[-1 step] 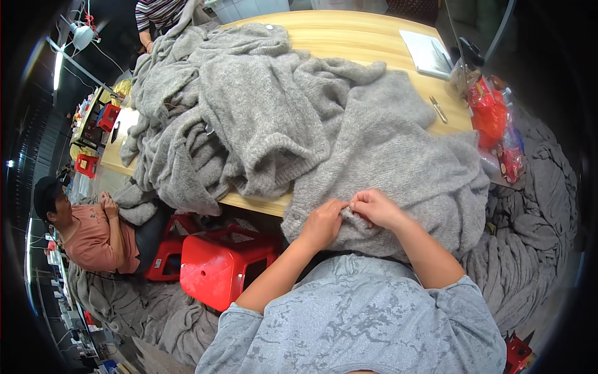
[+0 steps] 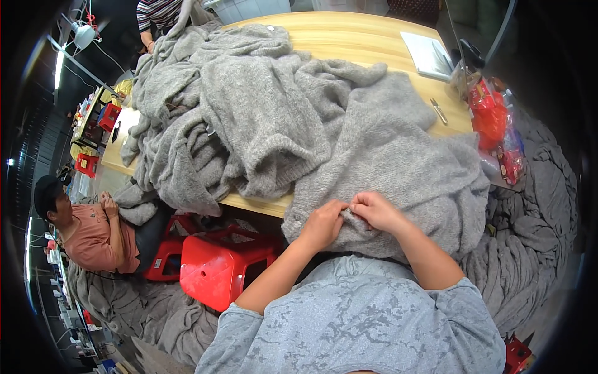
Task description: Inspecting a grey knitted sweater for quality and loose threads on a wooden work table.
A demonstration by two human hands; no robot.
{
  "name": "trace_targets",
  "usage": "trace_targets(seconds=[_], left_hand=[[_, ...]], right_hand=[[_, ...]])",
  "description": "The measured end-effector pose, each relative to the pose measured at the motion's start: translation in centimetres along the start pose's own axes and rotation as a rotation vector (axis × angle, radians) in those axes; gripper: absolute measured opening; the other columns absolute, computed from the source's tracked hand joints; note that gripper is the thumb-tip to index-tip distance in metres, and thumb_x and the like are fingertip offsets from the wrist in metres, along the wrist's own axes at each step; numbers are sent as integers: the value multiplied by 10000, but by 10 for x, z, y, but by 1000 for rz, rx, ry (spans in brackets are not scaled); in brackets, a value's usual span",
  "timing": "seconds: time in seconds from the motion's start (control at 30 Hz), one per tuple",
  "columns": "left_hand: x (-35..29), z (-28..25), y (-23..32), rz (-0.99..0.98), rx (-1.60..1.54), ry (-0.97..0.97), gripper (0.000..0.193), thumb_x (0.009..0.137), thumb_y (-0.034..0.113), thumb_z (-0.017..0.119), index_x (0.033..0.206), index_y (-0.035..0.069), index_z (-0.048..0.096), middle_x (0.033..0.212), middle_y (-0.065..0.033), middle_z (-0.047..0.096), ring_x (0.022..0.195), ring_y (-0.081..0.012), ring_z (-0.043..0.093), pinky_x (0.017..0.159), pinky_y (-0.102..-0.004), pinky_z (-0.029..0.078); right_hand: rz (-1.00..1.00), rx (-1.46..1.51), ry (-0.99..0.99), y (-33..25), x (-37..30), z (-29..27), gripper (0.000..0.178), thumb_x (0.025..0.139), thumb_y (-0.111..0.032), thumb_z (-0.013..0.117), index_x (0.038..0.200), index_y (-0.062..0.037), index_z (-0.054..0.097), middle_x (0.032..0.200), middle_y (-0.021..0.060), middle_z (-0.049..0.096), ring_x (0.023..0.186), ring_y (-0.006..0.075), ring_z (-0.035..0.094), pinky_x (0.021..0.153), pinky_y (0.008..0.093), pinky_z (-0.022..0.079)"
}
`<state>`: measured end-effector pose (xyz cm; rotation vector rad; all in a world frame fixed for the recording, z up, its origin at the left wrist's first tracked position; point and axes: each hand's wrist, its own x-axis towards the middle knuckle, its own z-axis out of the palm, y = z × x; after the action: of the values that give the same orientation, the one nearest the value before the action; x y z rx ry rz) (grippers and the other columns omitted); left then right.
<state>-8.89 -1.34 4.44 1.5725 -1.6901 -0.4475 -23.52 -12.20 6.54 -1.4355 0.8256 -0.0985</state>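
A grey knitted sweater lies across the table's near edge and drapes toward my lap. My left hand and my right hand meet at its near part, with fingertips pinched close together. Both hands are closed on a small gathered fold of the knit. Whether a needle or thread is between the fingers is too small to make out. Small scissors or thread snips rest on the table, beyond the sweater to the right.
More grey knitwear is heaped on the wooden table. White papers and red plastic bags sit at the right. A red stool stands left of me, near a seated person. Grey knit piles cover the floor.
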Motion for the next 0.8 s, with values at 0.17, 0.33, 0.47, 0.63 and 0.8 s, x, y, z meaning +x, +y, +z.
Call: trace_targets(seconds=[0.17,0.33,0.47,0.63,0.8], left_hand=[[5,-8,-4,-70,-128,-105,219,781,29,576,999,10,577,910,-191,601,846,-371,581,710,-419,469],[9,-13,-6,-112,-156,-159,179,802,63,607,972,8,606,827,-191,626,752,-344,608,669,-368,471],[9,-14,-5,-126,-165,-163,178,806,71,609,974,14,606,810,-190,626,735,-328,610,657,-358,466],[10,-19,-4,-248,-185,-248,173,807,80,613,968,15,607,791,-181,629,692,-290,605,641,-344,460],[11,-23,-8,-211,-220,-266,172,814,88,619,970,17,612,743,-150,625,643,-221,585,619,-323,455]], right_hand=[[-602,-810,259,-4,-17,15,125,815,-156,582,853,-39,560,767,166,587,648,328,598,558,410,465],[-602,-1023,249,-2,-14,17,145,783,-154,587,830,-19,566,755,148,601,639,303,623,561,399,503],[-640,-1034,242,-4,-15,18,131,772,-149,591,791,-21,574,746,145,603,641,297,627,568,392,510],[-619,-1016,210,-10,-17,17,158,773,-159,594,800,-4,594,748,144,611,660,305,627,590,396,510],[-639,-925,200,-5,-13,12,172,786,-172,584,809,-5,617,752,132,624,681,314,624,605,404,506]])
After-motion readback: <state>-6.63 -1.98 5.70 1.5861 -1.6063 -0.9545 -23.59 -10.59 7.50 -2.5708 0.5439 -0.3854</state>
